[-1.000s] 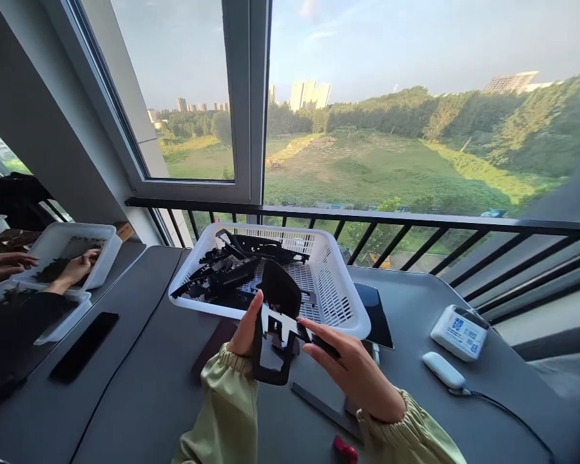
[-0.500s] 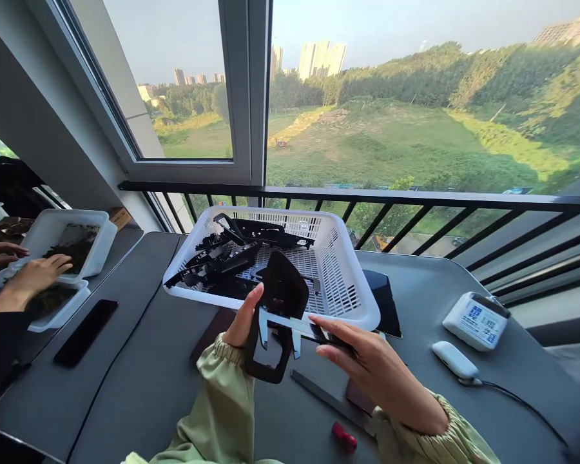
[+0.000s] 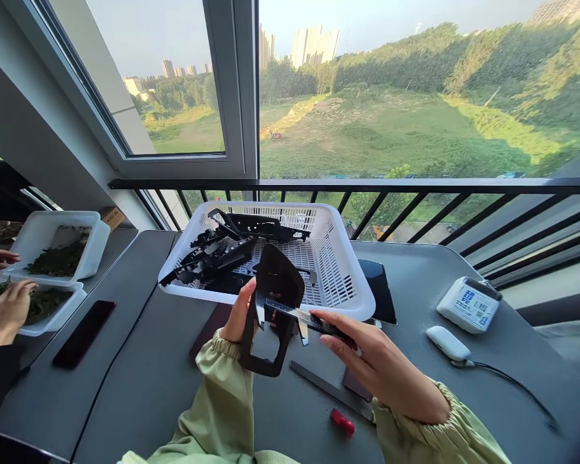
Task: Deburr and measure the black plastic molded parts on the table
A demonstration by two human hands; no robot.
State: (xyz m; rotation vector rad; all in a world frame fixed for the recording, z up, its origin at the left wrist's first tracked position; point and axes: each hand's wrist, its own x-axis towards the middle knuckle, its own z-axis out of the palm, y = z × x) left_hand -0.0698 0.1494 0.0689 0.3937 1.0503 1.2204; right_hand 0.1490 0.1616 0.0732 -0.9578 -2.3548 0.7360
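Note:
My left hand (image 3: 239, 316) is closed on the edge of a black plastic part (image 3: 281, 277), a tilted piece with a squarish opening at its lower end. Most of its fingers are hidden behind the part. Between thumb and fingers, my right hand (image 3: 377, 357) grips a caliper (image 3: 294, 313) by its dark body. The caliper lies across the opening, its metal jaws spread apart near the two side walls; whether they touch is unclear. Just behind stands a white plastic basket (image 3: 365, 308) with several black plastic parts (image 3: 239, 254) in it.
A steel ruler (image 3: 323, 386) and a red object (image 3: 342, 422) lie in front. At right are a white box (image 3: 470, 304) and a cabled white device (image 3: 447, 343). A phone (image 3: 84, 334) lies left, near another person's hand (image 3: 12, 308) over tubs of leaves (image 3: 80, 299).
The caliper's jaws have spread wider across the opening. The other person's nearer hand has moved left and down in the tub. My view has shifted slightly.

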